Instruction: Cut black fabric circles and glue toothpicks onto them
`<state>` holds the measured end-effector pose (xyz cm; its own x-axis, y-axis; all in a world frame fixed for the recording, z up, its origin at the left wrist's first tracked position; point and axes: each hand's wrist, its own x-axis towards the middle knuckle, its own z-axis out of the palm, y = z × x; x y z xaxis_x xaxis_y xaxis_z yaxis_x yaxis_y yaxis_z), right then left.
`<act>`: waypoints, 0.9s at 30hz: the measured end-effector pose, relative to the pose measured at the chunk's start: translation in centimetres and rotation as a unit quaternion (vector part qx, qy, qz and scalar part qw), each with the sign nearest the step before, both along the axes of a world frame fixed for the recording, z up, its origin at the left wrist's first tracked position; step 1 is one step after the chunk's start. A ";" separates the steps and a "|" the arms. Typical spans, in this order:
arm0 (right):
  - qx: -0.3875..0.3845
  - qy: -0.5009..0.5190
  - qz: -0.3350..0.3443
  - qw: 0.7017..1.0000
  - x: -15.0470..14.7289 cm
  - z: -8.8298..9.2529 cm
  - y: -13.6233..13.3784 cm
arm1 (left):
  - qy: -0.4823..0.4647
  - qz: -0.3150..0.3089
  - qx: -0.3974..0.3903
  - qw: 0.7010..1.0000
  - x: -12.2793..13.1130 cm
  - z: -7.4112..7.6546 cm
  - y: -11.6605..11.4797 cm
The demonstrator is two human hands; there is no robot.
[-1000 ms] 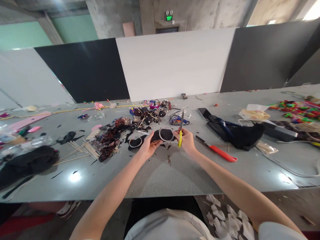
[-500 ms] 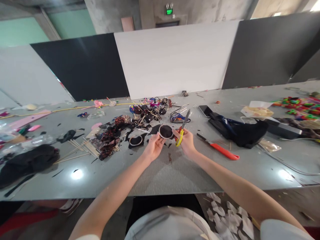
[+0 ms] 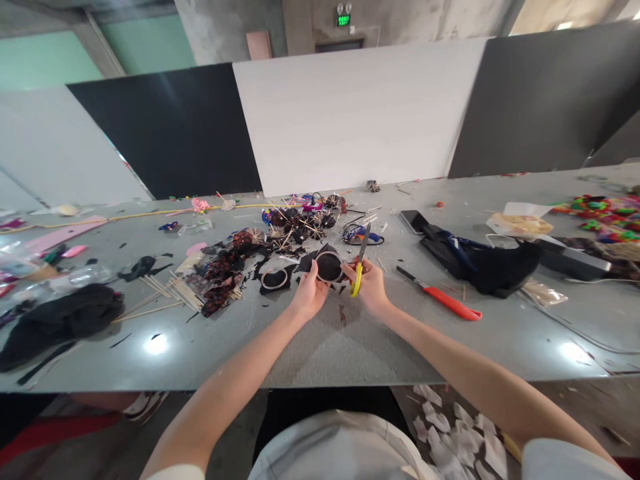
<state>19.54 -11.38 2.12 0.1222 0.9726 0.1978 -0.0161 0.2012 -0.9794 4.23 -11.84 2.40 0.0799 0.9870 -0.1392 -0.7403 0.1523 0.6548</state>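
Between my hands is a pale ring with black fabric [image 3: 330,267] across it, a loose corner of the cloth sticking out on the left. My left hand [image 3: 311,293] pinches its left edge, thumb on top. Closed around yellow-handled scissors [image 3: 357,280], my right hand [image 3: 373,287] also touches the ring's right side with its fingertips; the blades point up and away. A second ring [image 3: 275,279] lies on black fabric on the table just left of my left hand.
Dark balls with sticks [image 3: 300,223] are heaped behind my hands. Left are patterned fabric [image 3: 220,287], wooden sticks [image 3: 180,293] and a black cloth bundle [image 3: 60,320]. A red-handled knife [image 3: 450,303], a phone [image 3: 414,221] and a black bag [image 3: 490,267] lie right. White scraps [image 3: 465,433] litter the floor.
The ring in my hands has turned and tilted slightly, showing more of the black cloth's corner at the left. The scissors stay in my right hand, their blades now more upright.
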 end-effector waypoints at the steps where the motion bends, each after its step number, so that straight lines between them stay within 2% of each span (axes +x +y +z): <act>1: 0.002 -0.004 -0.001 1.000 0.0 -0.1 0.0 | -0.004 0.002 0.002 1.000 -0.1 0.0 0.1; 8: 0.042 -0.073 -0.051 0.995 0.2 -0.8 0.5 | -0.005 0.037 -0.019 0.999 -0.8 -0.8 0.8; 11: 0.050 -0.092 -0.075 0.992 0.5 -0.4 0.5 | -0.004 0.044 -0.027 0.999 -1.4 -1.1 1.1; 15: 0.069 -0.074 -0.057 0.993 0.8 0.4 0.4 | 0.015 0.051 -0.015 0.998 -1.6 -1.0 1.1; 22: 0.059 -0.123 -0.038 0.990 0.6 -0.9 0.7 | 0.076 -0.026 0.010 0.997 -1.0 -0.8 0.4; 27: 0.053 -0.153 -0.053 0.985 0.7 -1.4 0.8 | 0.077 -0.037 0.008 0.996 -0.9 -0.7 0.1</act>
